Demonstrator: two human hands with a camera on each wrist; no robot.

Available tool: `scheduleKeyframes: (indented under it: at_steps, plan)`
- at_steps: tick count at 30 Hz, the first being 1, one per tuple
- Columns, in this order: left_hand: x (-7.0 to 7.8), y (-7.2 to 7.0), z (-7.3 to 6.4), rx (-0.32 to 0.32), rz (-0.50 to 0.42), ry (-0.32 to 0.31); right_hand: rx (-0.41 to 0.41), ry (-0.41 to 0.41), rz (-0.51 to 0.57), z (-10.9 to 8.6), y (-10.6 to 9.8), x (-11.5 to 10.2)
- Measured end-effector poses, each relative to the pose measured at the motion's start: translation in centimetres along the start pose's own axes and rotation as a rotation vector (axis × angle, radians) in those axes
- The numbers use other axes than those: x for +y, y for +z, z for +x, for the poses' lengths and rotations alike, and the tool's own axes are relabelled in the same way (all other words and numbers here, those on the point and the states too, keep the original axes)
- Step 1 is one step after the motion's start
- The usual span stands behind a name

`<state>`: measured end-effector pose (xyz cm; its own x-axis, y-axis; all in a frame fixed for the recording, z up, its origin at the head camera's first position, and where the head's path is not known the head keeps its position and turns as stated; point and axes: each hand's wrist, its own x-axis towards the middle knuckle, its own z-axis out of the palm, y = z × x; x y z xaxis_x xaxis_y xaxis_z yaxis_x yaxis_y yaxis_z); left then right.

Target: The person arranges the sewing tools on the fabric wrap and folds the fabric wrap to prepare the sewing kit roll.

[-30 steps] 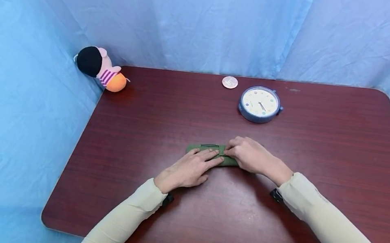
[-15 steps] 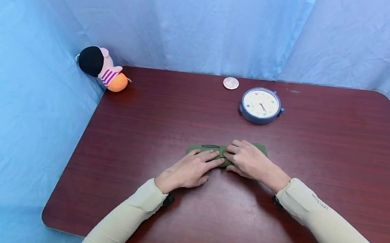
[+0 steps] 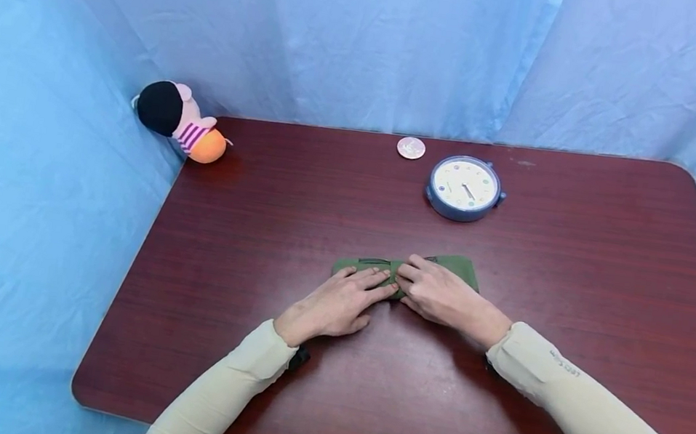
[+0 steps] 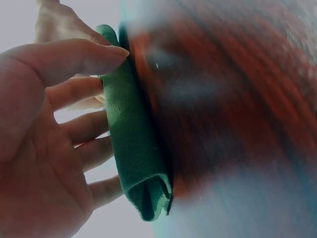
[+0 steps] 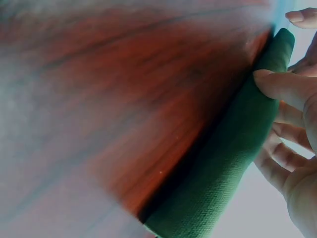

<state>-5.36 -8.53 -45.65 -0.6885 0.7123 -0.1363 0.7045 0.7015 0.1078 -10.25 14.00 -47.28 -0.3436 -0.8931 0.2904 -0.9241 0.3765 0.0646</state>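
A long green folded fabric pouch (image 3: 462, 267), with a band across its middle and a dark slit along its far side, lies on the table. My left hand (image 3: 339, 299) rests on its left half with fingers spread and fairly straight. At the band, my right hand (image 3: 443, 297) grips the pouch with bent fingers. In the left wrist view, the left thumb lies over the near side of the pouch (image 4: 132, 134), whose end shows folded layers. The right wrist view has the right thumb (image 5: 277, 85) pressing the pouch's near side, fingers beyond it.
Beyond the hands stands a round blue clock (image 3: 464, 188) with a white face. A small pale disc (image 3: 411, 147) lies near the table's back edge. At the back left corner is a plush toy (image 3: 183, 123). Blue curtains (image 3: 385, 38) enclose the dark red table (image 3: 240, 232).
My right hand has shifted slightly left and toward me along the pouch, and its fingers now bend over the band. The pouch's right end has come into sight. My left hand stays put.
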Motion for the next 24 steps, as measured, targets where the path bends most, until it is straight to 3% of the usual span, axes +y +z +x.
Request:
scheduleKeyframes:
  at_steps: [9, 15, 24]
  plan:
    - [-0.1, -0.2, -0.1, -0.002, 0.003, 0.001, 0.007, 0.063, 0.053, -0.1, -0.1, -0.2]
    - [-0.4, -0.1, 0.0, -0.022, -0.059, 0.012, 0.001, 0.166, 0.161, -0.5, -0.1, -0.5]
    - [-1.3, -0.1, 0.2, -0.047, -0.104, 0.031, 0.003, 0.285, 0.195, -0.8, 0.0, -1.2]
